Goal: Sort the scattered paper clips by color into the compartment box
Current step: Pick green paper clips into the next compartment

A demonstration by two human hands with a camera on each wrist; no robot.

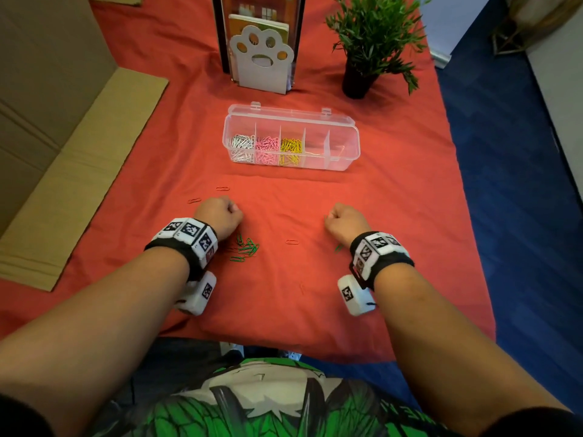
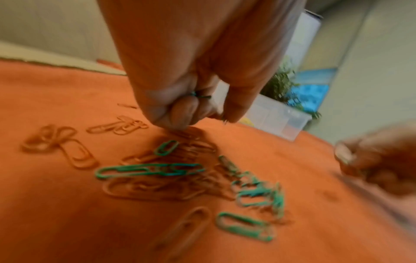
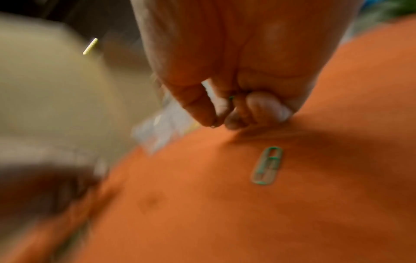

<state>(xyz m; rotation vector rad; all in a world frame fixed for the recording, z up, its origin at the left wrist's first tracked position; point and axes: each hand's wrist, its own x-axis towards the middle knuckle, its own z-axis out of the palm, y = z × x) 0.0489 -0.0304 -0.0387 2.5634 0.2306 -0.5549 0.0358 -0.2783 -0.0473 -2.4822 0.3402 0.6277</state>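
Our forearms reach out over the red cloth (image 1: 394, 216) covering the surface, and both hands sit as fists close above it. Beyond them stands the clear compartment box (image 1: 347, 152), lid open: white, pink and yellow clips fill its three left compartments, while the right-hand ones look bare.

We judge the paper clips light, stiff wire with a slick coating; lying flat on soft cloth, they are best taken by pinching a rounded end or sliding a fingertip under it. Tangled ones may lift together, so we would watch for red clips riding along.

Our left hand (image 1: 219, 216) is curled tight, and green wire pokes out between its fingers (image 2: 180, 113), so it grips at least one green clip. Our right hand (image 1: 345, 220) is likewise curled; a speck of green shows by its fingers (image 3: 258, 106), so we think it holds a clip, though blur leaves that uncertain.

From the head view we get the layout: the green clips (image 1: 246, 247) heaped just beside the left wrist, a lone green clip (image 1: 339, 247) near the right wrist, and red clips (image 1: 222, 188) scattered ahead, barely visible against the cloth. Only the left wrist view reveals how many red clips (image 2: 78, 156) lie mixed under the green ones. Only the right wrist view shows the lone clip (image 3: 266, 166) lying flat and apart.
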